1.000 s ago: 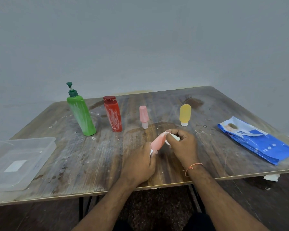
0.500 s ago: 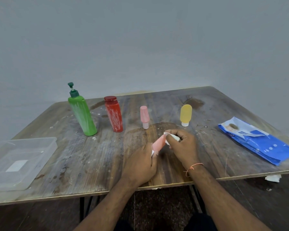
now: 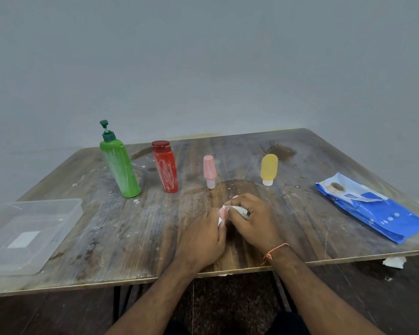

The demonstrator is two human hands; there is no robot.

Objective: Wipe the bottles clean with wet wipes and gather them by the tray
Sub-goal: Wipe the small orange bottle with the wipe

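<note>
My left hand (image 3: 202,238) grips a small coral-pink bottle (image 3: 222,213) by its lower end, near the table's front middle. My right hand (image 3: 253,220) is closed around the bottle's upper part with a white wet wipe (image 3: 238,209) pressed on it; most of the bottle is hidden. Behind stand a green pump bottle (image 3: 120,170), a red bottle (image 3: 166,169), a small pink bottle (image 3: 209,171) and a yellow bottle (image 3: 268,168), the first two streaked white. A clear plastic tray (image 3: 32,232) lies at the front left.
A blue wet-wipe pack (image 3: 370,209) lies at the right, near the table edge. A crumpled white wipe (image 3: 394,261) lies on the floor under the right front edge. The wooden tabletop (image 3: 131,233) is stained and speckled; a grey wall stands behind.
My right hand with the wipe has slid down over the coral bottle, covering more of it. The other bottles, tray and pack have not moved.
</note>
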